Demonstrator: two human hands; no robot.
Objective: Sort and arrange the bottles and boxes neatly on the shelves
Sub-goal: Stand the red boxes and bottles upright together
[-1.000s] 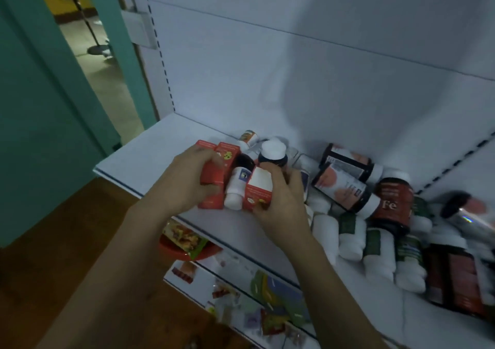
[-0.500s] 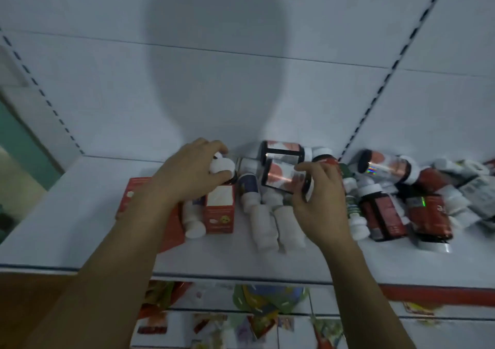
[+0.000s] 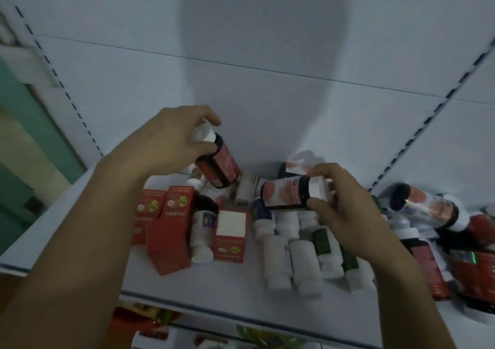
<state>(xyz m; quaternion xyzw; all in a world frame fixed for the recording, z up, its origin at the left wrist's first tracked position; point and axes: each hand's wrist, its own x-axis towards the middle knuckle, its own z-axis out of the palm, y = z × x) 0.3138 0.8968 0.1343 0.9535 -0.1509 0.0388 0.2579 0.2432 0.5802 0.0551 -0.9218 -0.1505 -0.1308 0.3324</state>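
My left hand [image 3: 166, 145] grips the white cap of a dark bottle with a red label [image 3: 221, 165], lifted and tilted above the pile. My right hand [image 3: 345, 212] holds a second dark bottle with a pink label [image 3: 285, 194] on its side, fingers round its white cap end. Below them on the white shelf [image 3: 214, 289] stand red boxes [image 3: 166, 231], one showing a white top [image 3: 231, 235]. Several white bottles [image 3: 300, 263] lie flat in front of my right hand.
More dark and red-labelled bottles [image 3: 428, 209] are heaped at the shelf's right end. A white back panel [image 3: 267, 80] with slotted uprights rises behind. A lower shelf with colourful packets [image 3: 150, 314] shows under the front edge. A teal wall [image 3: 24, 134] is at left.
My left hand has lifted the red-labelled bottle by its cap off the pile. My right hand has raised the pink-labelled bottle slightly. The view has moved closer.
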